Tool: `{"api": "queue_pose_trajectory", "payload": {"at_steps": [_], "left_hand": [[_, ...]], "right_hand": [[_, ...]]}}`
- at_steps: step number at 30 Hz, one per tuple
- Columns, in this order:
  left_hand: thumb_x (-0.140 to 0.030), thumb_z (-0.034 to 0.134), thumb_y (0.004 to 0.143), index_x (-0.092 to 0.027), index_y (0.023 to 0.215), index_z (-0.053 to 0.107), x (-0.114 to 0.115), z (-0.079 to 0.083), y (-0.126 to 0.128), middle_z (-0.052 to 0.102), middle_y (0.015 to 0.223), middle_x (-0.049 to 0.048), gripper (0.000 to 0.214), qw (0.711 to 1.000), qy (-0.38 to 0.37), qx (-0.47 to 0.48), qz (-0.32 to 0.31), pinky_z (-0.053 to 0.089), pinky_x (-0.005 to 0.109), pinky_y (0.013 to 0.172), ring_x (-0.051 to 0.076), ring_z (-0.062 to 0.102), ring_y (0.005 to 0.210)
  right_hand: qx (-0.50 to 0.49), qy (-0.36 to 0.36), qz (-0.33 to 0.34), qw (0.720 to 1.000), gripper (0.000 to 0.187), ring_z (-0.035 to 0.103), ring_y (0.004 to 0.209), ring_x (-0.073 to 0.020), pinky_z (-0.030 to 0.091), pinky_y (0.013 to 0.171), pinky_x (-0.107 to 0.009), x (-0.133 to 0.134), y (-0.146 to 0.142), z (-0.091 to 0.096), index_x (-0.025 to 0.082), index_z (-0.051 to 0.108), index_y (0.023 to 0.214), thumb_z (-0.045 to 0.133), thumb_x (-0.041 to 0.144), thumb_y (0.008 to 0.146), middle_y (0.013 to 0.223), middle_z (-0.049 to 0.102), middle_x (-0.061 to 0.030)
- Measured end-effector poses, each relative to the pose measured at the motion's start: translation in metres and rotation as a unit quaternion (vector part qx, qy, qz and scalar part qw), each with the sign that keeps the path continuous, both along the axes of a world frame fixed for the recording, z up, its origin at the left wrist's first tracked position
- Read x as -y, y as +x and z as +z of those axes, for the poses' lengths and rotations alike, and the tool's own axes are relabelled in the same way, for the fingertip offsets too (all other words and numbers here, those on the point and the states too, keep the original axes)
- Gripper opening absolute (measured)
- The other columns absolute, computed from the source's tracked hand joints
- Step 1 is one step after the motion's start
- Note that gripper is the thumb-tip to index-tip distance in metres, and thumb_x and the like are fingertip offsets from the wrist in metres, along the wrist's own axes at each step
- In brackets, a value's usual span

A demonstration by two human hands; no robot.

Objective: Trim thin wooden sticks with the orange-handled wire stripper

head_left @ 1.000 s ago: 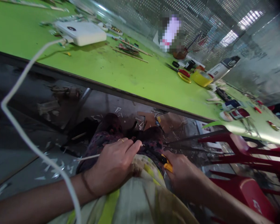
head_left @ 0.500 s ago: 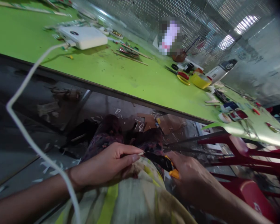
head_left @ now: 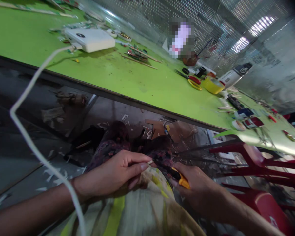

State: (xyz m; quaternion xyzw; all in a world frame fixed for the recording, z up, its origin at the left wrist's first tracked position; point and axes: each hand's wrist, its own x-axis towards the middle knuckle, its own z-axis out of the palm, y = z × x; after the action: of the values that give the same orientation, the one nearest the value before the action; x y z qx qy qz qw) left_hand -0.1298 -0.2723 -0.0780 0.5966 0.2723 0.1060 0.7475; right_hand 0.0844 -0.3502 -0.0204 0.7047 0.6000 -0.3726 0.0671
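Note:
Over my lap, my left hand (head_left: 123,168) pinches a small pale stick (head_left: 150,162) between thumb and fingertips; only its short end shows. My right hand (head_left: 198,183) is wrapped round a pair of pliers (head_left: 183,181) with yellow-orange handles and a dark, narrow nose. The nose points left and meets the stick's end, or lies right beside it; the dark tip is hard to make out against my trousers. Both hands are below the front edge of the green table (head_left: 137,83).
A white power bank (head_left: 93,39) with a white cable (head_left: 39,155) hanging down past my left forearm is on the table. Scissors (head_left: 194,83), a yellow tape roll (head_left: 213,86) and thin sticks (head_left: 140,62) lie there too. Red plastic chairs (head_left: 263,200) stand at right; scraps litter the floor.
The pliers have turned slightly in my right hand and their orange handles now show closer together. My left hand keeps its pinch on the stick. The view has shifted slightly.

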Motion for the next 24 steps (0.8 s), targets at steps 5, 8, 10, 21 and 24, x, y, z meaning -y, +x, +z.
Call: {"api": "queue_pose_trajectory", "payload": {"at_steps": [5,8,10,21,24], "left_hand": [[-0.043,0.044,0.092,-0.014,0.072,0.055,0.001,0.0,0.0,0.043,0.05,-0.005,0.037,1.0,-0.002,0.002,-0.004,0.026,0.017,0.045,0.007,0.035,0.047],[-0.044,0.045,0.091,-0.013,0.075,0.058,0.001,-0.001,0.0,0.043,0.051,-0.0054,0.037,1.0,0.002,-0.015,0.002,0.026,0.017,0.044,0.007,0.035,0.047],[-0.043,0.047,0.09,-0.013,0.079,0.062,0.001,-0.001,0.0,0.048,0.054,-0.0042,0.036,1.0,0.013,-0.025,0.006,0.029,0.016,0.046,0.008,0.039,0.049],[-0.034,0.042,0.094,-0.016,0.09,0.07,0.008,-0.013,0.005,0.072,0.089,0.002,0.033,0.973,0.214,-0.051,0.062,0.048,0.022,0.075,0.017,0.064,0.085],[-0.024,0.039,0.094,-0.015,0.105,0.066,0.012,-0.021,0.005,0.071,0.097,0.006,0.031,0.923,0.367,-0.062,0.094,0.05,0.026,0.079,0.018,0.065,0.086]], "right_hand": [[-0.013,-0.015,-0.007,1.0,0.024,0.057,0.071,-0.0176,0.036,0.063,-0.025,-0.003,-0.004,0.008,0.021,0.062,0.095,0.051,0.035,0.079,0.082,0.068,-0.0043],[-0.006,-0.028,-0.011,1.0,0.022,0.057,0.071,-0.0172,0.035,0.061,-0.024,-0.004,-0.005,0.009,0.02,0.062,0.093,0.052,0.034,0.079,0.082,0.068,-0.0045],[0.002,-0.03,-0.011,0.999,0.021,0.057,0.07,-0.0168,0.034,0.06,-0.024,-0.004,-0.006,0.01,0.02,0.062,0.092,0.052,0.033,0.079,0.08,0.068,-0.0043],[0.054,-0.028,-0.012,0.998,0.026,0.058,0.071,-0.0182,0.031,0.058,-0.025,-0.003,-0.01,0.006,0.018,0.059,0.097,0.055,0.034,0.078,0.083,0.068,-0.0069],[0.069,-0.017,-0.014,0.997,0.02,0.058,0.068,-0.018,0.03,0.056,-0.025,-0.003,-0.01,0.001,0.018,0.057,0.093,0.053,0.032,0.079,0.082,0.068,-0.0075]]}}
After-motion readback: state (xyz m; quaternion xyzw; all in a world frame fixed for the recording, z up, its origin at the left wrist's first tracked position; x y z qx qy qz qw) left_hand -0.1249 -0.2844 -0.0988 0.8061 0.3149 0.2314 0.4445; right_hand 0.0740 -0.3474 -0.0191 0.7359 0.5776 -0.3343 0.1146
